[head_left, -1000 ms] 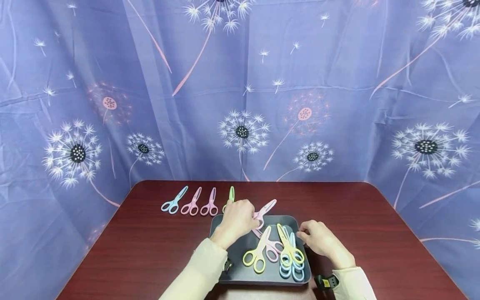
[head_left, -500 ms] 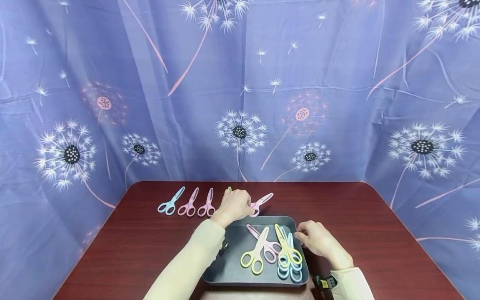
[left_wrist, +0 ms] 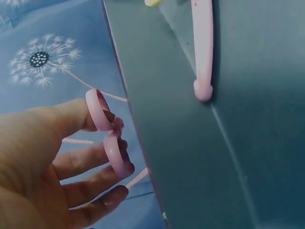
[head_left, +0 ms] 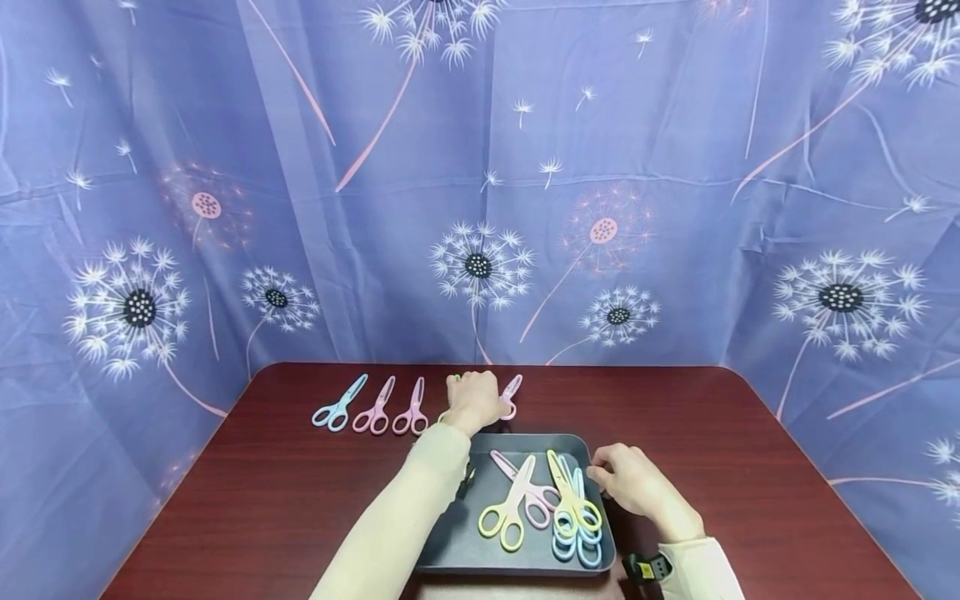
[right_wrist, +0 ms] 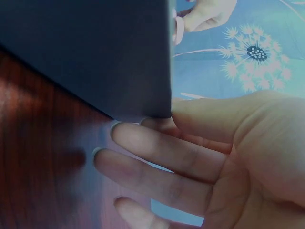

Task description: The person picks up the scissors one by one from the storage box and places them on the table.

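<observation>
My left hand (head_left: 476, 402) grips a pair of pink scissors (head_left: 512, 395) just beyond the tray's far edge. In the left wrist view, thumb and fingers hold its two pink handle loops (left_wrist: 117, 155). Green scissors, mostly hidden behind this hand, show only slivers. My right hand (head_left: 637, 483) pinches the right wall of the dark grey tray (head_left: 457, 546); in the right wrist view, the thumb and index finger are at the tray's corner (right_wrist: 143, 95). Inside the tray lie yellow scissors (head_left: 512, 504), pink scissors (head_left: 538, 504), more yellow scissors (head_left: 572, 498) and overlapping light blue scissors (head_left: 589, 554).
To the left along the table's far side, blue scissors (head_left: 340, 403), pink scissors (head_left: 378, 407) and purple-pink scissors (head_left: 412, 408) form a row, blades pointing away. A blue dandelion-print curtain (head_left: 375, 208) hangs behind the dark red table (head_left: 712, 417).
My left hand has carried the pink scissors from over the tray's far rim, away and leftward, to beside the green scissors. The right hand keeps its hold on the tray.
</observation>
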`<state>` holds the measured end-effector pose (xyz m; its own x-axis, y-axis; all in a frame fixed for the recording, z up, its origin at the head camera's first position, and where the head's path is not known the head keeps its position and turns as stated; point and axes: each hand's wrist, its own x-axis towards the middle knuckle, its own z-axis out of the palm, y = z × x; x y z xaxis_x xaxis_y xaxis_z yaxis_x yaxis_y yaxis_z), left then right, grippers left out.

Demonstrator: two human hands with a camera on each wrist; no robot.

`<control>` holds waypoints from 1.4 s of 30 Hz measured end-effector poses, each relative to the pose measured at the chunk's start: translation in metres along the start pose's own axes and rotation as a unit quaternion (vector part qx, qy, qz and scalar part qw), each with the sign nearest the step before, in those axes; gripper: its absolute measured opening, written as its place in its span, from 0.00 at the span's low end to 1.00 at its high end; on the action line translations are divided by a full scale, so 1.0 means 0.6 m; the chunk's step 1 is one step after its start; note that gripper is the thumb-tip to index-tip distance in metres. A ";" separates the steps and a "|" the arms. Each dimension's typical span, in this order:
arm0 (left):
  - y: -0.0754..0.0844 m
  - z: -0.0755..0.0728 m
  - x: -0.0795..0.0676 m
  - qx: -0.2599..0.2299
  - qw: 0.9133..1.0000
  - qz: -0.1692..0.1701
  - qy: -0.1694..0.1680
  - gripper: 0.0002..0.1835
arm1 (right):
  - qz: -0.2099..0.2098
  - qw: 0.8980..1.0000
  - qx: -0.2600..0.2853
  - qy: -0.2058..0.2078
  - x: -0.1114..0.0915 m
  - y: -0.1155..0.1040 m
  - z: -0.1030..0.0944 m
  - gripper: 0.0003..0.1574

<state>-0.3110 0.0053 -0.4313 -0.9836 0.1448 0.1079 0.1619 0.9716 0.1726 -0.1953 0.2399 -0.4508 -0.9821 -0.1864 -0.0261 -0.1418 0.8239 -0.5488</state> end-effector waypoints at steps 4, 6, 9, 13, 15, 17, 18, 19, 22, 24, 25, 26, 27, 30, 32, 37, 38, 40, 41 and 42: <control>0.008 0.012 0.008 -0.002 0.999 -0.036 -0.014 0.20 | 0.002 1.000 0.001 -0.002 0.000 0.000 0.001 0.09; 0.010 0.018 0.011 0.000 0.999 -0.048 -0.018 0.19 | 0.001 1.000 0.002 -0.003 -0.001 -0.001 0.001 0.09; 0.012 0.026 0.014 0.007 0.998 -0.063 -0.020 0.19 | -0.001 1.000 0.003 -0.004 -0.001 -0.002 0.000 0.08; 0.019 0.033 0.018 0.030 0.997 -0.069 -0.023 0.21 | 0.002 1.000 0.003 -0.003 -0.002 -0.003 -0.004 0.08; 0.023 0.037 0.019 0.044 0.996 -0.070 -0.028 0.23 | 0.004 1.000 0.004 -0.004 -0.003 -0.003 -0.005 0.07; 0.027 0.041 0.020 0.058 0.995 -0.070 -0.035 0.27 | 0.007 1.000 0.008 -0.006 -0.003 -0.003 -0.006 0.07; 0.029 0.043 0.021 0.065 0.995 -0.071 -0.038 0.29 | 0.008 1.000 0.010 -0.008 -0.003 -0.002 -0.006 0.07; 0.031 0.046 0.021 0.072 0.994 -0.072 -0.043 0.31 | 0.009 1.000 0.013 -0.011 -0.003 -0.002 -0.005 0.07; 0.035 0.052 0.022 0.090 0.991 -0.075 -0.056 0.36 | 0.008 1.000 0.021 -0.015 -0.003 -0.002 -0.004 0.06; 0.037 0.055 0.024 0.099 0.990 -0.077 -0.063 0.37 | 0.006 1.000 0.023 -0.015 -0.003 -0.001 -0.003 0.07; 0.038 0.057 0.025 0.101 0.990 -0.078 -0.065 0.36 | 0.004 1.000 0.023 -0.014 -0.003 -0.002 -0.003 0.07; 0.039 0.058 0.026 0.101 0.989 -0.079 -0.067 0.35 | 0.002 1.000 0.023 -0.013 -0.002 -0.001 -0.003 0.07; 0.039 0.059 0.027 0.102 0.989 -0.079 -0.069 0.33 | 0.001 1.000 0.023 -0.012 -0.002 -0.001 -0.003 0.07; 0.040 0.060 0.029 0.099 0.989 -0.081 -0.073 0.28 | 0.003 1.000 0.024 -0.013 -0.002 -0.001 -0.003 0.06; 0.040 0.061 0.032 0.096 0.989 -0.081 -0.075 0.25 | 0.004 1.000 0.025 -0.014 -0.002 -0.002 -0.003 0.06; 0.040 0.061 0.036 0.094 0.990 -0.077 -0.079 0.23 | 0.011 1.000 0.025 -0.015 -0.002 -0.002 -0.002 0.07; 0.040 0.062 0.037 0.094 0.989 -0.076 -0.080 0.24 | 0.013 0.999 0.026 -0.015 -0.002 -0.002 -0.002 0.06; 0.040 0.062 0.036 0.094 0.989 -0.076 -0.080 0.24 | 0.014 0.999 0.026 -0.013 -0.002 -0.002 -0.001 0.06; 0.039 0.063 0.037 0.094 0.989 -0.076 -0.079 0.24 | 0.015 0.999 0.027 -0.012 -0.002 -0.002 -0.001 0.06; 0.039 0.063 0.037 0.093 0.990 -0.077 -0.078 0.23 | 0.014 0.999 0.028 -0.011 -0.002 -0.002 0.000 0.06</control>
<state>-0.3319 0.0383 -0.4619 -0.9982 0.0052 -0.0603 0.0058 0.9999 -0.0100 -0.1941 0.2394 -0.4501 -0.9824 -0.1767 -0.0604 -0.1068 0.7971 -0.5943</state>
